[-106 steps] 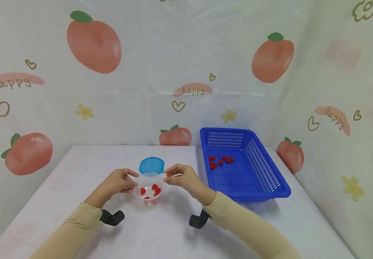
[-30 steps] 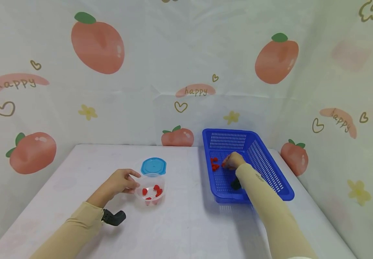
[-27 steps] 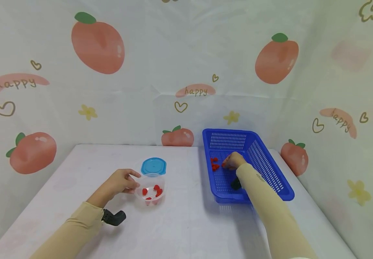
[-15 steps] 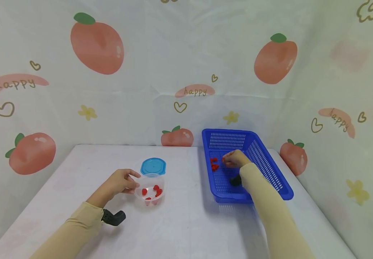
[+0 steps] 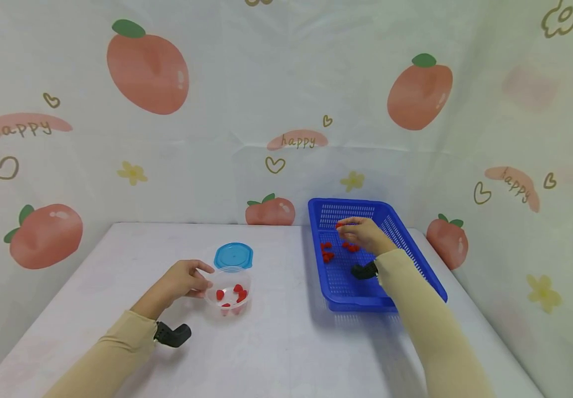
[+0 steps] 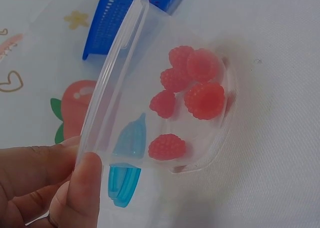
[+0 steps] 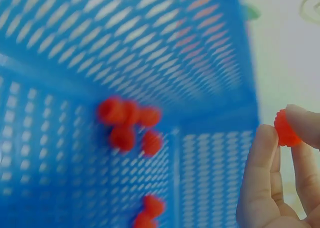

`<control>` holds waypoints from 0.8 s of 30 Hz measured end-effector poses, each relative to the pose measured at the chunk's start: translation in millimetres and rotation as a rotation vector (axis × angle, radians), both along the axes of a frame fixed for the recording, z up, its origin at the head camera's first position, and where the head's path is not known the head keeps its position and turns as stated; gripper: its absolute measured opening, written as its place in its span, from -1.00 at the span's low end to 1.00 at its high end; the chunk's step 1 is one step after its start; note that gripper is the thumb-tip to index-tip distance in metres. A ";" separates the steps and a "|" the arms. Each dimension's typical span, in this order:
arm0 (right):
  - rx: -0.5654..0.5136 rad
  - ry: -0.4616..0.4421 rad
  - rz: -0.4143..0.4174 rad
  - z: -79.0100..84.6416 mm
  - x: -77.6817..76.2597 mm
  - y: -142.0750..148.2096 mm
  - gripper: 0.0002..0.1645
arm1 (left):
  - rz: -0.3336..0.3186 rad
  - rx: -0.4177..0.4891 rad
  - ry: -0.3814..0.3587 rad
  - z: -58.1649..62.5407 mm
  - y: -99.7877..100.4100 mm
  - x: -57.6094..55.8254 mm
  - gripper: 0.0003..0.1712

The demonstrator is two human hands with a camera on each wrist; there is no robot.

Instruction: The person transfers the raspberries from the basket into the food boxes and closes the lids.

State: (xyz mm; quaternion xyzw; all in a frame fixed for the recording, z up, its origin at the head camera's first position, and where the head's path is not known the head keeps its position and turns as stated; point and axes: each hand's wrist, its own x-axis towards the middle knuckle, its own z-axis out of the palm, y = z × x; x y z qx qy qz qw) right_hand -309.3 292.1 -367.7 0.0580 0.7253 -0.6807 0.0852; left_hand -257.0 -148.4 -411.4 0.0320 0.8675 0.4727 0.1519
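Observation:
My left hand (image 5: 185, 279) pinches the rim of a clear plastic container (image 5: 212, 301) between thumb and fingers. Several red raspberries (image 6: 204, 100) lie on the container's floor. Above the blue plastic basket (image 5: 322, 282) is my right hand (image 5: 361, 232), with a single raspberry (image 7: 286, 129) held between thumb and fingertips. Below that hand, more raspberries (image 7: 122, 123) sit on the basket floor in small clusters, blurred in the right wrist view.
A light blue lid (image 5: 233, 255) lies on the white table (image 5: 276, 342) just behind the container. Behind everything hangs a white cloth (image 5: 207, 143) printed with fruit. The basket's tall slotted walls stand at the right.
My right hand has left the container's rim, reached into the basket, and now rises with a raspberry, uncovering others there. The left hand has kept its grip on the container.

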 end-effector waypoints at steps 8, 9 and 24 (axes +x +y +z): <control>-0.224 0.080 0.052 26.5 11.4 -16.3 -0.86 | -0.002 0.004 -0.001 3.0 1.3 1.9 -0.52; -0.233 0.094 0.066 29.0 13.2 -19.0 -0.85 | -0.003 0.004 0.001 2.9 1.3 2.0 -0.52; -0.321 0.208 0.143 48.4 48.8 -80.9 -0.73 | 0.010 0.010 -0.014 -2.3 2.1 -1.0 -0.53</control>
